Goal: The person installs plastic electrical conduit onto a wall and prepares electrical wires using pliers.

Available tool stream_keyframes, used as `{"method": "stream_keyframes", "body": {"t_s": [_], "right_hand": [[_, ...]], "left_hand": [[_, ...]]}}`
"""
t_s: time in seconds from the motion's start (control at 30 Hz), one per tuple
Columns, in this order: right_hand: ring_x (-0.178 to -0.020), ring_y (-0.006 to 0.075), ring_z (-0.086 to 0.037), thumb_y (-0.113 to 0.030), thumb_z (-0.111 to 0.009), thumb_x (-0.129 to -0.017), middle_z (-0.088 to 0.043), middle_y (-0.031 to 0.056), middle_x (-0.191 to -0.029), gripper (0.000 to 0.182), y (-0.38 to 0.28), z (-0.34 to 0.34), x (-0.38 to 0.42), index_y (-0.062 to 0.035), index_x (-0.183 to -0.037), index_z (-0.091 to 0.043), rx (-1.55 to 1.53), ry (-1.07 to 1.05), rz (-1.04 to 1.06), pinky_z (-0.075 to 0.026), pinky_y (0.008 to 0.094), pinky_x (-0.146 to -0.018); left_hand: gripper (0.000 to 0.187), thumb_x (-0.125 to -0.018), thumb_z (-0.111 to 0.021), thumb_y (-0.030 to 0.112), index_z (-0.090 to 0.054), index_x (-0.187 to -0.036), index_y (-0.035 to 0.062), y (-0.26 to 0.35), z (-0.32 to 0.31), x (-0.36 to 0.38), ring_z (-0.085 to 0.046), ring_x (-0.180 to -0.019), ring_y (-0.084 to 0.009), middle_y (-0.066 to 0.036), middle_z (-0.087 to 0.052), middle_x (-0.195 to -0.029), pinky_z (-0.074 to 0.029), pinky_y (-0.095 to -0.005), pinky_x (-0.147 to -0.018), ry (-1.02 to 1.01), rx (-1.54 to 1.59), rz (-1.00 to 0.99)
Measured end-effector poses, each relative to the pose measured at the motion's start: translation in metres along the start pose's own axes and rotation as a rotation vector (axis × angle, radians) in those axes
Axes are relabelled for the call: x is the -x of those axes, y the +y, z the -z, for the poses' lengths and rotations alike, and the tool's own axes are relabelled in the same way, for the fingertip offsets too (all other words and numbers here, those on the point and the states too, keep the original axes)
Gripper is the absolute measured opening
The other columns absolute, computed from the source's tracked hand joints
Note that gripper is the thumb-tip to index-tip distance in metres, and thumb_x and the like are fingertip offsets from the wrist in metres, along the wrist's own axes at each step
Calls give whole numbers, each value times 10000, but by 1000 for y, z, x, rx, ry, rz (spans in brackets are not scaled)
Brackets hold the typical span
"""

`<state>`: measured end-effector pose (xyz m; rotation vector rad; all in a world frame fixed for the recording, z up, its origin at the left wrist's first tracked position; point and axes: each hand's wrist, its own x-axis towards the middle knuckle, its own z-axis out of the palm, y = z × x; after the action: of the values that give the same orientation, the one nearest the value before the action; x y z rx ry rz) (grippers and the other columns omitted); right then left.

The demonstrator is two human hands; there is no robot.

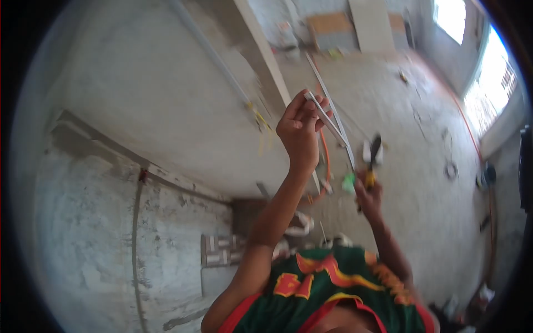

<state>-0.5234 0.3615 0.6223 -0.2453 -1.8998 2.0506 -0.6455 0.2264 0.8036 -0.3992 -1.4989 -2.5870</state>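
Raised in front of the wall, my left hand is closed on a short narrow white strip, which slants down to the right from the fingers. Lower and to the right, my right hand is wrapped around a yellow-and-black hand tool whose dark, blade-like end points up and away. Motion blur hides the tool's exact kind. A long thin white strip runs from the far floor down behind the short one, its near end overlapping the right hand's fingertips in this view.
An orange hose or cable curves on the floor behind the left hand. Brown and grey boards lean against the far wall. A coil of wire lies at right. Yellow ties hang near a pipe on the left wall.
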Motion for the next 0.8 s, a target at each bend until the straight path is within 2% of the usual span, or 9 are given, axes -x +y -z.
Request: {"method": "stream_keyframes", "body": {"t_s": [0.03,0.1,0.27,0.4,0.43,0.47,0.57,0.67,0.8], "right_hand": [[-691,50,-476,-343,-746,-853,-542,-57,-811,464,-14,-8,-4,-19,-1174,-660,-48,-5,60,-400,234,-600],[-686,55,-502,-340,-756,-860,-579,-45,-840,418,-37,-17,-3,-14,-1113,-686,-70,-39,67,-415,232,-602],[-678,63,-511,-301,-748,-886,-582,-22,-862,306,-26,-25,7,-4,-926,-687,-142,-187,-38,-421,242,-589],[-740,83,-539,-290,-740,-901,-577,-9,-897,299,-15,-26,21,-9,-856,-649,-216,-308,-147,-442,262,-644],[-759,106,-558,-265,-740,-896,-585,6,-913,279,-14,-23,25,-5,-864,-641,-158,-317,-177,-453,273,-667],[-779,128,-578,-239,-740,-892,-594,22,-928,260,-14,-21,27,-2,-873,-634,-99,-324,-204,-464,284,-690],[-859,236,-621,-107,-704,-853,-623,108,-1009,161,-1,-6,32,11,-911,-610,425,-288,289,-489,335,-758],[-950,317,-623,2,-640,-786,-619,167,-1095,153,-4,21,42,10,-935,-606,407,-400,28,-496,375,-819],[-1026,315,-626,38,-593,-750,-607,156,-1204,294,-10,41,56,-8,-1035,-644,493,-437,-22,-492,376,-848]], "left_hand": [[345,-988,-567,48,-509,-1306,-72,-16,7,18,-669,-1062,-279,-162,-621,-1132,-617,-418,-885,10,-30,12],[346,-988,-575,62,-508,-1296,-78,-34,19,50,-678,-1040,-281,-164,-627,-1117,-618,-418,-886,36,-78,48],[365,-995,-588,127,-506,-1283,-81,-50,44,86,-698,-978,-265,-154,-643,-1095,-610,-386,-883,-13,-117,89],[454,-1006,-593,249,-502,-1326,-60,-70,80,95,-670,-871,-180,-105,-656,-986,-567,-284,-732,-308,227,273],[464,-998,-611,285,-550,-1318,-44,-75,82,99,-616,-745,-117,-44,-659,-898,-494,-230,-624,-266,223,286],[444,-998,-613,284,-571,-1302,-37,-75,85,100,-592,-725,-105,-31,-645,-877,-478,-229,-612,-257,139,300],[386,-996,-624,277,-636,-1238,-23,-73,95,99,-527,-675,-75,1,-610,-821,-433,-226,-581,-219,-108,339],[330,-983,-647,250,-686,-1164,-24,-73,98,102,-504,-653,-63,10,-594,-782,-414,-221,-567,-179,-350,333],[280,-947,-690,184,-703,-1123,-34,-81,103,106,-531,-631,-77,-25,-624,-748,-436,-239,-564,-225,-658,150]]}}
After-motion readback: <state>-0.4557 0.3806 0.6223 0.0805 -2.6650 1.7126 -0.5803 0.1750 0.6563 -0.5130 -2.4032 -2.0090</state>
